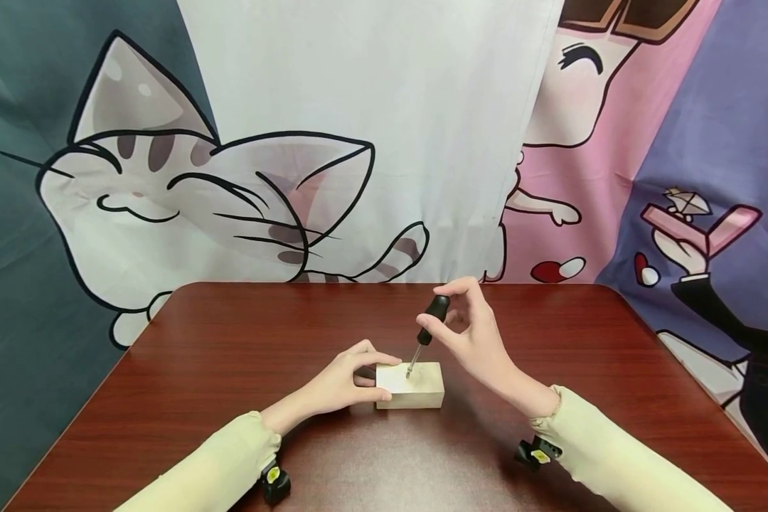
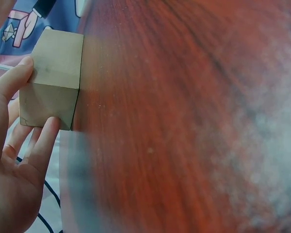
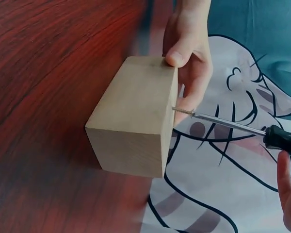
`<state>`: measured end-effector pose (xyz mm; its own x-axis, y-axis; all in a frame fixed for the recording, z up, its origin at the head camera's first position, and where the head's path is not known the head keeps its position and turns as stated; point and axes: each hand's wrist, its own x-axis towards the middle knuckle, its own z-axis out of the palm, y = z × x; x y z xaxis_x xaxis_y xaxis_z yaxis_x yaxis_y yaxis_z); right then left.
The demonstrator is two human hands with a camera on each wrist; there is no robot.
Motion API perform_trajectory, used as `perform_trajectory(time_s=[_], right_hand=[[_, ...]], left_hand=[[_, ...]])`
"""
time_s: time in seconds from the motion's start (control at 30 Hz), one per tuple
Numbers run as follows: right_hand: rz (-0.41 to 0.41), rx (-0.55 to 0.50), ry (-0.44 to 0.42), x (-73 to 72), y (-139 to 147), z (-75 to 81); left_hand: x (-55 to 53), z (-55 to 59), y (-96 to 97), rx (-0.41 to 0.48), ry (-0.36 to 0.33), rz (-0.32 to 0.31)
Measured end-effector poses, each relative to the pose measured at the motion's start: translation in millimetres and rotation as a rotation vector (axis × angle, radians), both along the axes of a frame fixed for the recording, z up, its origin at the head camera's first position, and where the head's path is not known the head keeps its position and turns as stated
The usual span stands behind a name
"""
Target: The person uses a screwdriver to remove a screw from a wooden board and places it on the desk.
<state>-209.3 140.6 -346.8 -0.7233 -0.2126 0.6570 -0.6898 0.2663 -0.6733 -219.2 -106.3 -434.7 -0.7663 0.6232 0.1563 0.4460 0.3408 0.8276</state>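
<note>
A pale wooden block (image 1: 416, 400) lies on the table with its long side toward me. My left hand (image 1: 340, 382) grips the block's left end, thumb on the near side and a finger on the top edge. My right hand (image 1: 483, 350) holds a screwdriver (image 1: 436, 310) by its black handle, the steel shaft slanting down to the block's top. In the right wrist view a thin screw (image 3: 183, 111) stands out of the block's top face, and the screwdriver's tip meets its head. The left wrist view shows the left fingers (image 2: 47, 141) against the block's end.
The reddish-brown wooden table (image 1: 230, 341) spreads around both hands. Behind its far edge hangs a curtain (image 1: 384, 107) printed with a cartoon cat and figures. A small black device (image 1: 275, 485) sits at the left wrist, and another black device (image 1: 537, 452) at the right.
</note>
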Motion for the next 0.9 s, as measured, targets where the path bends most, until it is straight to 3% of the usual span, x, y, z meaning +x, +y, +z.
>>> perform_trajectory(time_s=[0.37,0.8,0.9], right_hand=[[0.031,0.002,-0.070,-1.4,9.6,4.1],[0.223,-0.033,-0.101,-1.7,9.3,4.7],[0.210,-0.040,-0.087,-1.9,7.8,2.2]], left_hand=[[0.5,-0.3,-0.6,0.000,0.007,0.001],[0.3,-0.4,0.2,0.008,-0.006,-0.005],[0.2,-0.5,0.5,0.006,-0.011,-0.003]])
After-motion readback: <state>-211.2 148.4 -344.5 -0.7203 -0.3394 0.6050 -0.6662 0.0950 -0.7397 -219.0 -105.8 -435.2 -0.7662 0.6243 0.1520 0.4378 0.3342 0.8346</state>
